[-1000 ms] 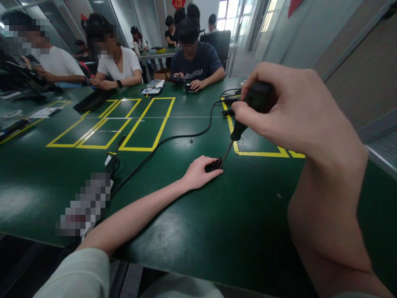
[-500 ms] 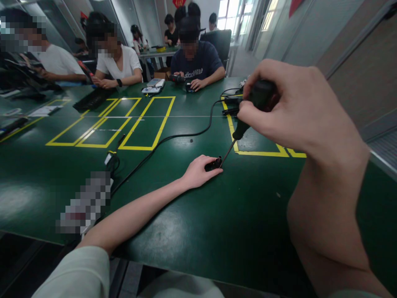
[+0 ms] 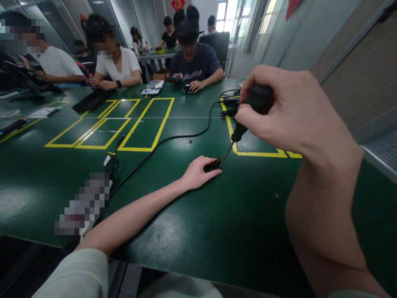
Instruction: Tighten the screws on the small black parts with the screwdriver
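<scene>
With thumb and fingers on either side, my left hand [image 3: 198,174] grips a small black part [image 3: 212,165] down on the green tabletop. The part's exact kind is too small to make out; a short round stub sticks up at its right end. My right hand [image 3: 288,107] is closed round the dark handle of a screwdriver [image 3: 238,133], held at a slant. Its thin metal shaft runs down and left, and the tip meets the right end of the black part, close to my left thumb. My palm hides some of the handle.
A black cable [image 3: 186,135] crosses the green table [image 3: 186,223] from a blurred-out power strip [image 3: 89,203] at left to dark items [image 3: 229,103] near the right hand. Yellow tape outlines [image 3: 145,124] mark the surface. Several people sit across the table, one holding a dark tool [image 3: 176,80].
The right hand has shifted very slightly left and down with the screwdriver, partly because the whole view has moved a little. The left hand keeps its grip on the black part.
</scene>
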Tool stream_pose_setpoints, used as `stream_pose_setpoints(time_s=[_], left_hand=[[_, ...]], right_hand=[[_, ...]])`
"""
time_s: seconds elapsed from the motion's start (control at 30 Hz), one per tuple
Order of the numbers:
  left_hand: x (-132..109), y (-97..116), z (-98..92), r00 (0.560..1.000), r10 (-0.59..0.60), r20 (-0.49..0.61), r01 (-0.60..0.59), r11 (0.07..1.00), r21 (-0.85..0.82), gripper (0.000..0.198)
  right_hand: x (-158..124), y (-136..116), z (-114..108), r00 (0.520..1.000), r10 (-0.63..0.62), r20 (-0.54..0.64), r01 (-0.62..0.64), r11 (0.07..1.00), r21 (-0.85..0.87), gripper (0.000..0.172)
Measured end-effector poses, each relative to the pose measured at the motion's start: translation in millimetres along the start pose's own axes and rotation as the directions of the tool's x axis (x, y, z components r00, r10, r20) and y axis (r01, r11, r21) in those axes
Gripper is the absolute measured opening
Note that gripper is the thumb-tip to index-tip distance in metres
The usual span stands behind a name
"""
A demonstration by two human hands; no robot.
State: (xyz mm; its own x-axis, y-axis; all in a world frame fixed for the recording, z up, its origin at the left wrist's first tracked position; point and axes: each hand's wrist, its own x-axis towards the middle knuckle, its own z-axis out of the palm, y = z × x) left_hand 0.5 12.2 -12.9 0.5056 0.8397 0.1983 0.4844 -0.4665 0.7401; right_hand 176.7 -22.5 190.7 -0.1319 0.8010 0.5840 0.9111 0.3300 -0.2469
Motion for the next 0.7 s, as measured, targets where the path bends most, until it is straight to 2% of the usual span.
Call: stream_pose_setpoints(time_s=[0.17, 0.3, 0.43, 0.57, 0.7], left_hand=[[0.3, -0.7, 0.3, 1.000, 0.006, 0.000, -0.006, 1.000, 0.004, 0.032], [0.1, -2.2, 1.3, 1.000, 0.005, -0.002, -0.005, 1.000, 0.012, 0.034], [0.0, -2.3, 1.6, 1.000, 0.003, -0.004, -0.003, 1.000, 0.008, 0.035], [-0.2, -0.9, 1.0, 1.000, 0.000, 0.002, 0.000, 1.000, 0.008, 0.035], [-0.5, 1.8, 0.1, 1.000, 0.002, 0.005, -0.002, 1.000, 0.015, 0.037]], right_hand=[[-0.1, 0.8, -0.2, 1.000, -0.031, 0.005, 0.030, 0.997, 0.078, 0.034], [-0.8, -0.3, -1.2, 0.999, 0.015, 0.031, -0.017, 0.998, 0.065, 0.014], [-1.2, -1.1, -0.6, 0.998, 0.000, 0.066, -0.007, 0.994, 0.106, 0.016], [0.0, -0.6, 0.2, 0.998, 0.024, 0.063, -0.029, 0.995, 0.096, 0.030], [-2.0, 0.7, -0.6, 0.997, -0.011, 0.070, 0.002, 0.992, 0.124, 0.018]])
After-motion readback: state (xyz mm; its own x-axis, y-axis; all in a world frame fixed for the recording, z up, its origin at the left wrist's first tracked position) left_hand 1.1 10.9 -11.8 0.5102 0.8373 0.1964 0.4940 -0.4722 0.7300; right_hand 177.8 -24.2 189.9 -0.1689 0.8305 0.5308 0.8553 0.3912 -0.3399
